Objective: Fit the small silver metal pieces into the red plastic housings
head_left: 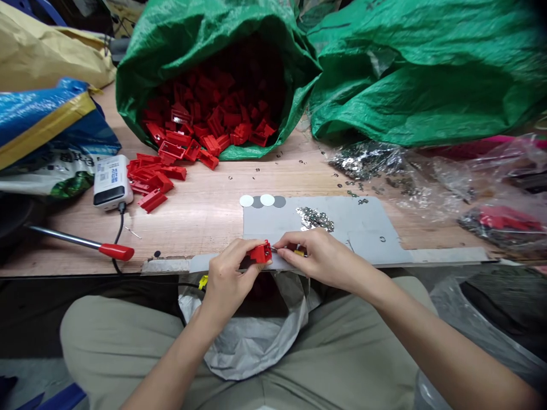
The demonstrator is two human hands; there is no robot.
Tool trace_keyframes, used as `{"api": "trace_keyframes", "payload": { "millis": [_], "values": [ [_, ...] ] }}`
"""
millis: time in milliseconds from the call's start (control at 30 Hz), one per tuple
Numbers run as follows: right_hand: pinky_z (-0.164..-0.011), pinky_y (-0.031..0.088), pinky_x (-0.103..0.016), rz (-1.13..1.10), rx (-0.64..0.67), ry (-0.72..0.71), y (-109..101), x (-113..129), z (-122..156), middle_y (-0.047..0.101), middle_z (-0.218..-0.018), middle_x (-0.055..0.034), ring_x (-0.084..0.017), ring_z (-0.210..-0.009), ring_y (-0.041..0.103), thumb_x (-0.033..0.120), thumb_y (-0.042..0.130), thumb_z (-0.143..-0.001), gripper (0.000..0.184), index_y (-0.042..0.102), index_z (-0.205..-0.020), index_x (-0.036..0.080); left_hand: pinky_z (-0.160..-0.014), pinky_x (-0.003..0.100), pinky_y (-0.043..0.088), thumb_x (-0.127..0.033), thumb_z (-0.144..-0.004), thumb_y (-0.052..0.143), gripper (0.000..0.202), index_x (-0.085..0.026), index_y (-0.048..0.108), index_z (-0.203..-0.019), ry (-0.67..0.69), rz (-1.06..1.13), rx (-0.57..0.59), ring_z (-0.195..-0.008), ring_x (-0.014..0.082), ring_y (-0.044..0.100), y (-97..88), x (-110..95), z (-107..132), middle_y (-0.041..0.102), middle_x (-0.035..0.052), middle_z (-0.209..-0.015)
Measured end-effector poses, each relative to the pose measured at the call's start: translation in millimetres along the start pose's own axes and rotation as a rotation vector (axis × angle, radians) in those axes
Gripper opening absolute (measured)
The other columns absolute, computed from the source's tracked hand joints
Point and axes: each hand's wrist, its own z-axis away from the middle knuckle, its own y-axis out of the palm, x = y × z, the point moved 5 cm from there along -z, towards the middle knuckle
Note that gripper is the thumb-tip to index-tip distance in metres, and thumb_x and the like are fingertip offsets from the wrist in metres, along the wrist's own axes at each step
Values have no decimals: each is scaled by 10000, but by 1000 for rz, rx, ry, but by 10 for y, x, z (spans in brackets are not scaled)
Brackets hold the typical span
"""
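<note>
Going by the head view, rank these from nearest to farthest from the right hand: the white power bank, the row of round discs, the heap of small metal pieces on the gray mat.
From the right hand:
1. Heap of small metal pieces, just beyond it.
2. Row of round discs, farther left.
3. White power bank, far left.

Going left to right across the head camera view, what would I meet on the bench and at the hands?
White corded device → pile of loose red pieces → left hand → held red part → right hand → clear plastic bags.
</note>
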Motion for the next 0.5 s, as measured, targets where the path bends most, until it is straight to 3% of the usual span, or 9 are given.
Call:
{"api": "trace_keyframes", "payload": {
  "millis": [500],
  "values": [
    [-557, 289, -265, 189, 14, 31, 53, 131, -74, 620, -605, -16, -138, -539, 498, 110, 548, -847, 187, 644, -709, 191, -734, 264, 529, -142, -853, 697, 244, -230, 663, -1078, 28, -23, -12, -845, 167, 689, 4, -1, -4, 723, 17, -924]
  ]
}}
